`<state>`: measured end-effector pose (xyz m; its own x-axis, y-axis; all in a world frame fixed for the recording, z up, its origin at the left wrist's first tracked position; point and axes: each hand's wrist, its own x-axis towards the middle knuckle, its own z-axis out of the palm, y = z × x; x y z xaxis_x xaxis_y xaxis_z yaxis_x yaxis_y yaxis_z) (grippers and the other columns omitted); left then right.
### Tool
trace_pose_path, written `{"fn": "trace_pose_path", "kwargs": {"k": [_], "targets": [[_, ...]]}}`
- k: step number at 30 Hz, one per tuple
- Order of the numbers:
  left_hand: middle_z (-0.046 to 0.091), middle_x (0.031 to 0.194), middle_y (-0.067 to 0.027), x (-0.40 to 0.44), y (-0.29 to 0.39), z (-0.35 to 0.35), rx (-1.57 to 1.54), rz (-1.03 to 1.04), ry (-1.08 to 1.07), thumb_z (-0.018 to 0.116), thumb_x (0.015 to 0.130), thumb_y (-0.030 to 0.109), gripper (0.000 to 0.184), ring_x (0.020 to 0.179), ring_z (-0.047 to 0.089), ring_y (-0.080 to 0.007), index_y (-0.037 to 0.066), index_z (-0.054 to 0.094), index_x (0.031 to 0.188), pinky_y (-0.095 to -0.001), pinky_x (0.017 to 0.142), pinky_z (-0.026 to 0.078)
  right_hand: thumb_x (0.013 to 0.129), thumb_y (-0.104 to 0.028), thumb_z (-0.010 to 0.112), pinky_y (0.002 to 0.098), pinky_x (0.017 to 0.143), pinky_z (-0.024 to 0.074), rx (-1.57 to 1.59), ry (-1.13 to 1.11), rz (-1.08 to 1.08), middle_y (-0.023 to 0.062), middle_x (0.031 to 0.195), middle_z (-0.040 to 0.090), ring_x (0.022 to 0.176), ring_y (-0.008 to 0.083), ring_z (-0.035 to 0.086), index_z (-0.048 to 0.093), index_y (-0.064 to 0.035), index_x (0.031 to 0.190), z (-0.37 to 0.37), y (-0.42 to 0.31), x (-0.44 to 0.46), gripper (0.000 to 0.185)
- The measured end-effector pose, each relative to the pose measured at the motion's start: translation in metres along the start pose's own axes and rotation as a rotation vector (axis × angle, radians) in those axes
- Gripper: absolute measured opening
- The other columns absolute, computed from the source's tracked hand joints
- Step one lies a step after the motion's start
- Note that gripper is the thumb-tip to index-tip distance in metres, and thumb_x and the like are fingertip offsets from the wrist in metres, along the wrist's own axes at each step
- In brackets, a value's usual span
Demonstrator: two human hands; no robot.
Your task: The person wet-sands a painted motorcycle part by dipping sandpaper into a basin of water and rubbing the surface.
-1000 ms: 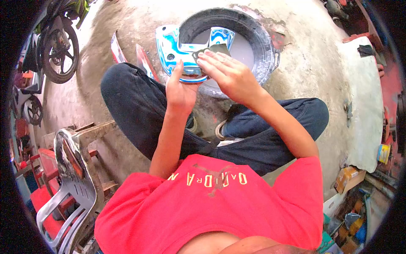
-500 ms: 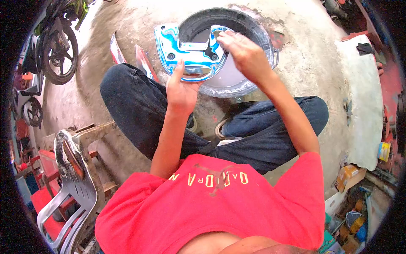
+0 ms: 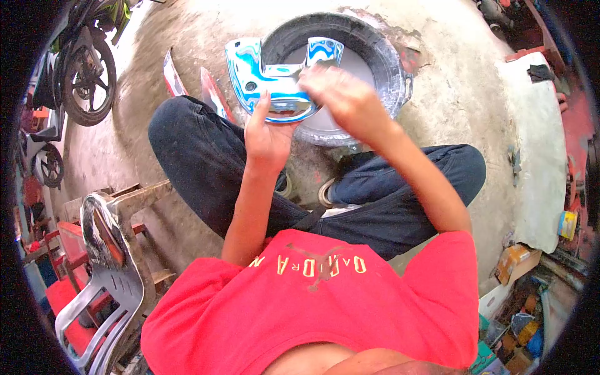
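Observation:
A U-shaped panel (image 3: 250, 75) with blue, white and silver swirls is held up over the near left side of a round dark basin (image 3: 397, 69) of cloudy liquid. My left hand (image 3: 269, 137) grips its lower edge, thumb on the face, other fingers hidden beneath. My right hand (image 3: 340, 94) lies on the panel's right part, its fingers together and blurred by motion; a bit of something dark shows at the fingertips, mostly hidden.
Two red and white pieces (image 3: 215, 94) lie on the floor left of the basin. A motorcycle wheel (image 3: 89, 75) stands at upper left, a grey chair (image 3: 112, 275) at lower left. On the right are a pale slab (image 3: 537, 156) and a cardboard box (image 3: 515, 262).
My right hand slid over the panel to its upper right arm, then came back down and left to the right part. The panel shifted slightly; my left hand kept its grip.

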<state>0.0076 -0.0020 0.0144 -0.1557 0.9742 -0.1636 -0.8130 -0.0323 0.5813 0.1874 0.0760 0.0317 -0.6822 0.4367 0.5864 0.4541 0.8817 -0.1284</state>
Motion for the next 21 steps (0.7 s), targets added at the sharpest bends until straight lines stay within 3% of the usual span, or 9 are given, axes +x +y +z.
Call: {"fn": "trace_pose_path", "kwargs": {"k": [3, 7, 9, 12, 17, 19, 21], "targets": [[0.061, 0.130, -0.0161, -0.004, 0.000, 0.005, 0.015, -0.009, 0.009, 0.046, 0.106, 0.024, 0.036, 0.118, 0.062, -0.0308, 0.002, 0.050, 0.134, -0.0529, 0.099, 0.051, 0.087, -0.011, 0.058, 0.0392, 0.103, 0.0507, -0.131, 0.015, 0.104, 0.0156, 0.125, 0.068, 0.117, 0.0297, 0.065, 0.066, -0.0045, 0.120, -0.001, 0.037, -0.002, 0.034], [0.061, 0.130, -0.0163, 0.000, -0.001, 0.003, -0.001, -0.009, 0.031, 0.047, 0.106, 0.024, 0.037, 0.117, 0.062, -0.0315, 0.001, 0.049, 0.135, -0.0528, 0.099, 0.051, 0.087, -0.011, 0.059, 0.0396, 0.102, 0.0516, -0.035, -0.002, -0.040, 0.0143, 0.126, 0.068, 0.119, 0.0273, 0.065, 0.066, -0.0045, 0.121, -0.003, -0.015, -0.004, 0.035], [0.061, 0.129, -0.0161, -0.003, 0.001, 0.005, -0.014, -0.022, 0.014, 0.047, 0.106, 0.024, 0.037, 0.117, 0.062, -0.0315, 0.002, 0.049, 0.135, -0.0525, 0.099, 0.051, 0.087, -0.011, 0.058, 0.0395, 0.103, 0.0513, 0.020, 0.024, -0.051, 0.0146, 0.125, 0.068, 0.118, 0.0275, 0.065, 0.066, -0.0038, 0.121, -0.001, -0.008, -0.005, 0.036], [0.062, 0.128, -0.0162, -0.005, 0.001, 0.009, 0.051, 0.016, 0.024, 0.048, 0.106, 0.024, 0.037, 0.117, 0.062, -0.0309, 0.003, 0.048, 0.136, -0.0524, 0.099, 0.051, 0.087, 0.000, 0.057, 0.0390, 0.105, 0.0504, -0.110, -0.009, 0.195, 0.0147, 0.122, 0.069, 0.120, 0.0289, 0.064, 0.067, -0.0034, 0.119, -0.004, 0.033, -0.007, 0.034], [0.061, 0.129, -0.0158, -0.002, 0.000, 0.003, 0.025, 0.019, 0.000, 0.048, 0.106, 0.025, 0.037, 0.117, 0.063, -0.0305, 0.003, 0.048, 0.136, -0.0519, 0.098, 0.052, 0.089, -0.009, 0.057, 0.0410, 0.105, 0.0499, -0.001, -0.009, -0.018, 0.0148, 0.126, 0.068, 0.120, 0.0283, 0.064, 0.065, -0.0042, 0.123, -0.001, -0.023, -0.005, 0.036], [0.062, 0.128, -0.0162, -0.003, 0.000, 0.002, 0.012, 0.010, 0.015, 0.048, 0.106, 0.026, 0.037, 0.117, 0.062, -0.0304, 0.003, 0.049, 0.136, -0.0518, 0.098, 0.051, 0.089, -0.010, 0.056, 0.0408, 0.105, 0.0497, 0.071, -0.005, -0.020, 0.0150, 0.126, 0.068, 0.121, 0.0283, 0.064, 0.066, -0.0042, 0.122, -0.001, -0.008, -0.004, 0.035], [0.062, 0.128, -0.0164, -0.005, -0.001, 0.009, 0.055, 0.018, 0.014, 0.048, 0.106, 0.027, 0.038, 0.117, 0.062, -0.0304, 0.003, 0.049, 0.136, -0.0517, 0.099, 0.051, 0.089, -0.010, 0.056, 0.0405, 0.105, 0.0495, -0.057, -0.016, 0.116, 0.0150, 0.127, 0.067, 0.121, 0.0280, 0.064, 0.066, -0.0044, 0.122, 0.001, 0.024, -0.004, 0.035]]}}
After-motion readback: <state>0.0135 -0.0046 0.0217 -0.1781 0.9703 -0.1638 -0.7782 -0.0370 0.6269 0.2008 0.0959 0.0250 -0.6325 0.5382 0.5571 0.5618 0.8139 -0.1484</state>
